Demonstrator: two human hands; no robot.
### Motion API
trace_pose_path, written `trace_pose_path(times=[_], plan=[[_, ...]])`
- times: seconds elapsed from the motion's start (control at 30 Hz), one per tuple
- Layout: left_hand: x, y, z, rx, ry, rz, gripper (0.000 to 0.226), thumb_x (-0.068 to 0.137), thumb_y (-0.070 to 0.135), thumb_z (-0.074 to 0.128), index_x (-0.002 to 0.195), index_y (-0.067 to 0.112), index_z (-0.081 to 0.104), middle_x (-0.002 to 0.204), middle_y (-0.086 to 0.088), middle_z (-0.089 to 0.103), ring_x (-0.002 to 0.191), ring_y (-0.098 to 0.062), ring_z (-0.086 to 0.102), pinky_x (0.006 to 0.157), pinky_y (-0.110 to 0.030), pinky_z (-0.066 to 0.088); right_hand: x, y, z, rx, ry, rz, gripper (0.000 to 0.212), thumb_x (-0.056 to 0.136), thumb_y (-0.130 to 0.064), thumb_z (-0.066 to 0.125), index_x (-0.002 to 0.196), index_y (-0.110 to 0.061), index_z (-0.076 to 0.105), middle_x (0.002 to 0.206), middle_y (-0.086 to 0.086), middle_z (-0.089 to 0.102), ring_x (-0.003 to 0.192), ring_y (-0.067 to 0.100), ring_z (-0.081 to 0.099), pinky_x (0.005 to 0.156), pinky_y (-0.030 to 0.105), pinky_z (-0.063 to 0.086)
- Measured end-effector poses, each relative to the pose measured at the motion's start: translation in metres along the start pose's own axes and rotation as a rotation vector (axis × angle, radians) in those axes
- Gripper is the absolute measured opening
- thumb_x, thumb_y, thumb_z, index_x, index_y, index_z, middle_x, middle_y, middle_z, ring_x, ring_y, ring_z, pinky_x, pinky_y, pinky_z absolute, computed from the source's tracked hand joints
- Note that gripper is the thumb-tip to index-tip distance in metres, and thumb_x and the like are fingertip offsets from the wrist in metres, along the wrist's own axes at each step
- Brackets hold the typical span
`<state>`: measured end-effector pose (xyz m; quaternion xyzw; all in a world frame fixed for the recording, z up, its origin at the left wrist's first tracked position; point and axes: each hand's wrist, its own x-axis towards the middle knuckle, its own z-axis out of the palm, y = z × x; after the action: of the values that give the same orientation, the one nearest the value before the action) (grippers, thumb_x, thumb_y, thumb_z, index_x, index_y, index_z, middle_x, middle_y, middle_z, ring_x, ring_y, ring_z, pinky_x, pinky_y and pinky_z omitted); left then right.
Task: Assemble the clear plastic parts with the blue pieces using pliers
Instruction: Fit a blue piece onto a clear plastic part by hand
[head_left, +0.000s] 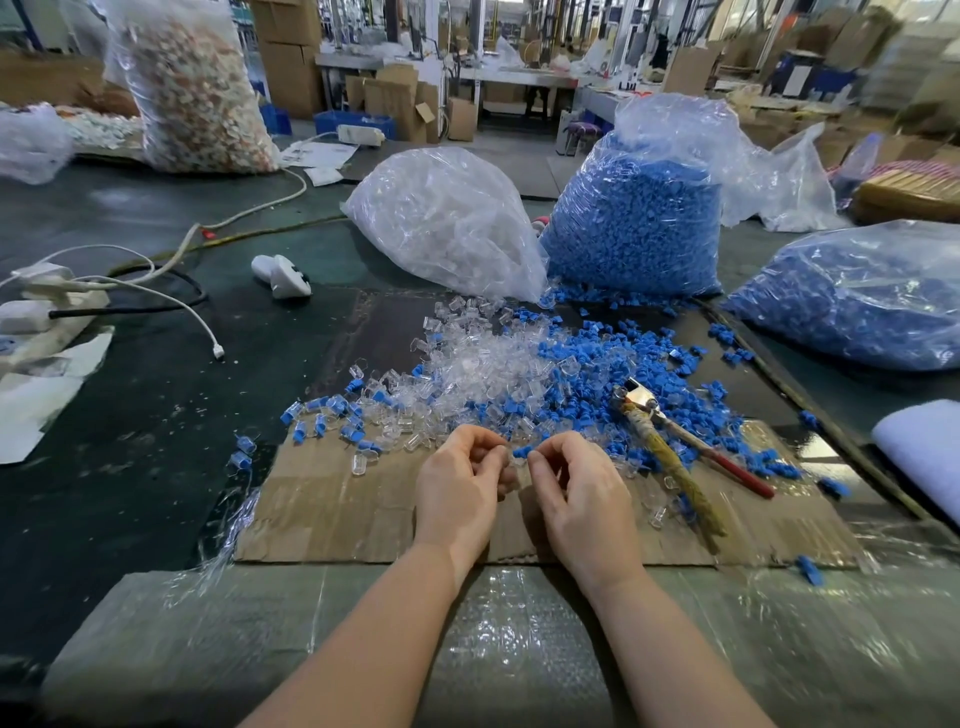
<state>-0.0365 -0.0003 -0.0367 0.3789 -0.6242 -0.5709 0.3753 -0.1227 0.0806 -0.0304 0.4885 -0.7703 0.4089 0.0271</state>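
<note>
1. Bubble wrap covers the near desk edge; both forearms pass over it to the cardboard.
2. Left hand: above the cardboard's near centre, fingers curled, pinching a clear part that is mostly hidden by the fingers.
3. Right hand: just beside the left hand, fingers curled, pinching a blue piece at the fingertips. The blue piece sits between the two hands, next to the clear part; whether the two touch cannot be told.
4. Pliers: lying unheld on the cardboard's right part, metal head pointing away, one handle wrapped in tape, the other red.
5. Loose pile: clear parts and blue pieces mixed, spread over the far half of the cardboard, reaching under the pliers' head.
6. Clear bag: holds clear parts, at the cardboard's far edge.
7. Blue bag: holds blue pieces, just right of the clear bag, touching it.
8. Second blue bag: off the cardboard's far right corner.
9. Power strip with white cables: well left of the cardboard.
10. White device: beyond the cardboard's far left corner.
</note>
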Motion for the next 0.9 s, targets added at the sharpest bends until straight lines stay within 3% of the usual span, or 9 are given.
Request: trace_pose_path(times=[0.3,0.5,0.9], plan=[[-0.0005,0.0031,0.0003,-0.03,-0.019,0.007,0.023,0.089,0.0,0.056,0.079,0.021,0.058,0.067,0.001,0.063,0.056,0.0,0.061,0.055,-0.012,0.049,-0.0011,0.0026,0.0053,-0.103,-0.008,-0.031,0.015,0.087,-0.02,0.063,0.075,-0.014,0.056,0.07,-0.004,0.056,0.069,0.016,0.05,0.062,0.028,0.035],[-0.0014,0.0025,-0.001,-0.02,-0.068,0.02,0.024,0.09,0.002,0.055,0.085,0.024,0.062,0.075,-0.004,0.068,0.066,-0.006,0.065,0.062,-0.015,0.053,-0.0006,0.0024,0.0057,-0.103,0.017,-0.027,0.015,0.086,-0.018,0.064,0.073,-0.012,0.057,0.069,-0.001,0.058,0.069,0.02,0.052,0.062,0.029,0.033],[-0.0001,-0.0012,-0.0022,0.043,-0.073,0.03,0.025,0.09,0.003,0.055,0.083,0.027,0.06,0.078,-0.001,0.066,0.065,-0.006,0.064,0.061,-0.017,0.052,-0.0018,0.0034,0.0061,-0.068,0.015,-0.051,0.012,0.087,-0.02,0.065,0.077,-0.015,0.06,0.072,-0.007,0.059,0.068,0.011,0.049,0.062,0.025,0.034]])
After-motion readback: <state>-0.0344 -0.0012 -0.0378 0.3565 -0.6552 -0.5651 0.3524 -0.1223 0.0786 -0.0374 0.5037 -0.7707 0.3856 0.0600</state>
